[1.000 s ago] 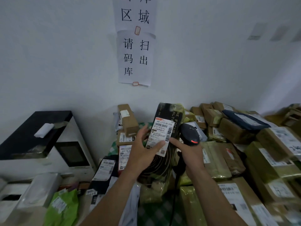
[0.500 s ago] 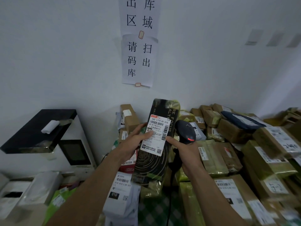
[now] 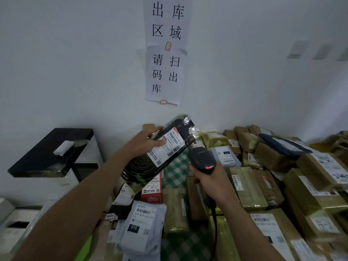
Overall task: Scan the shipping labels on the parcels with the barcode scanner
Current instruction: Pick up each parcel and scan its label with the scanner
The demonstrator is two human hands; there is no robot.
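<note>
surface: green-checked tablecloth (image 3: pixel 177 166) | lying on it: taped cardboard parcels (image 3: pixel 250 187), grey mailer bag (image 3: pixel 141 228), red box (image 3: pixel 151 195)

Hidden: scanner (image 3: pixel 202 160) handle, inside right hand (image 3: pixel 209 187); label (image 3: pixel 166 146) print unreadable; wall sign (image 3: pixel 165 49) cropped at top.

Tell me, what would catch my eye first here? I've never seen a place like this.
First, the two hands at centre: the left hand holds a tilted black parcel with a white shipping label facing up, and the right hand grips a barcode scanner, its red light on, just right of it. Above them a paper sign with large black characters hangs on the wall, and taped brown parcels crowd the right side.
</note>
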